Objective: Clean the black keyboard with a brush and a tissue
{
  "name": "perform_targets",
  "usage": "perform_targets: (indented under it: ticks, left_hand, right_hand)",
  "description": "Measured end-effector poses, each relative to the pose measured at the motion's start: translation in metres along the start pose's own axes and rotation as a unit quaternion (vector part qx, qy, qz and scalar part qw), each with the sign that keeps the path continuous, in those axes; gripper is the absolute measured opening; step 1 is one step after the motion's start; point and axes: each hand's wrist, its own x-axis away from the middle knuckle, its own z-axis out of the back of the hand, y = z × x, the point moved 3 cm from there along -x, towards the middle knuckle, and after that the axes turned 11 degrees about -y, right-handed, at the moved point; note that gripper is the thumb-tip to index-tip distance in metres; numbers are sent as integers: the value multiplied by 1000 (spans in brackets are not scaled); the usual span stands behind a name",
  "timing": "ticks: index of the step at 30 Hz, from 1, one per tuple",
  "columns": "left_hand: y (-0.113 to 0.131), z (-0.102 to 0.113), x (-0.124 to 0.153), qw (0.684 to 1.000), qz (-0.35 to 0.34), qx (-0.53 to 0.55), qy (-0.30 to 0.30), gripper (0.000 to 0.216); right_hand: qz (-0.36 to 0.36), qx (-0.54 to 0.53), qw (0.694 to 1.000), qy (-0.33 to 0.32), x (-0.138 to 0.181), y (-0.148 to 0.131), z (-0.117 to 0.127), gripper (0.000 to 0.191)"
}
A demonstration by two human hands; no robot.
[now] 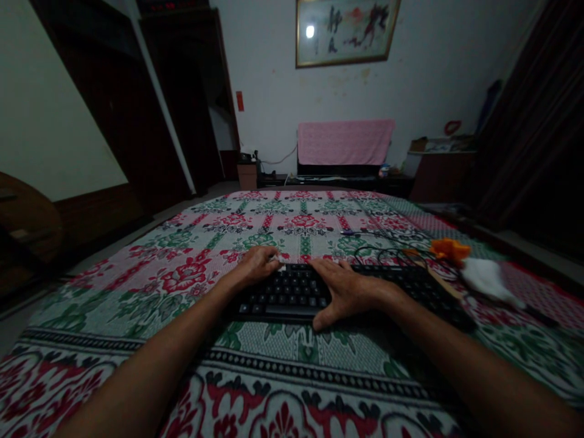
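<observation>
A black keyboard [292, 298] lies flat on the patterned cloth in front of me. At its far left edge, my left hand [260, 265] is closed with the fingers pinched together. A small white scrap [282, 266], like tissue or cloth, pokes out from those fingertips; its exact kind cannot be made out. My right hand [343, 288] spans the keyboard's middle, thumb at the near edge and fingers over the far edge, gripping it. That hand and forearm hide part of the keys.
Right of the keyboard lie an orange crumpled item [449, 249], a white fluffy item [488, 280] with a dark handle, and a light wooden strip [440, 280]. Dark cable [387, 250] loops behind. A pink towel [345, 143] drapes over something by the far wall.
</observation>
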Motion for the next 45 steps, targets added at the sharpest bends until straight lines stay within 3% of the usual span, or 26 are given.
perform_targets:
  ticks: [3, 6, 10, 14, 18, 23, 26, 30, 35, 39, 45]
  left_hand:
    - [-2, -2, -4, 999, 20, -16, 33, 21]
    - [-6, 0, -4, 996, 38, 60, 52, 23]
    - [-5, 3, 1, 992, 10, 125, 33, 26]
    - [3, -1, 1, 999, -32, 28, 3, 19]
    - [7, -4, -2, 999, -8, -46, 29, 22]
    - [6, -2, -2, 999, 11, -1, 51, 24]
    - [7, -1, 0, 999, -16, 25, 17, 21]
    - [13, -3, 0, 999, -15, -27, -8, 22]
    - [17, -10, -6, 994, 22, -100, 42, 26]
    - [12, -10, -6, 993, 44, -76, 73, 28]
    - [10, 1, 4, 996, 33, -62, 51, 23]
  right_hand:
    - [3, -8, 1000, 1, 1, -1, 1, 131]
    - [10, -15, 1000, 7, 1, -1, 1, 131]
    - [10, -20, 1000, 5, -1, 1, -1, 132]
    - [8, -12, 1000, 8, -1, 1, -2, 131]
    - [4, -9, 1000, 3, 1, -1, 0, 130]
    - [4, -14, 1000, -7, 4, -5, 3, 130]
    - [7, -14, 1000, -1, 4, -5, 3, 130]
    - [3, -6, 1000, 1, 2, -3, 1, 131]
    - [6, 4, 1000, 3, 1, -2, 1, 129]
    - [11, -9, 1000, 18, 3, -2, -1, 128]
    - [-2, -1, 1000, 7, 3, -4, 3, 127]
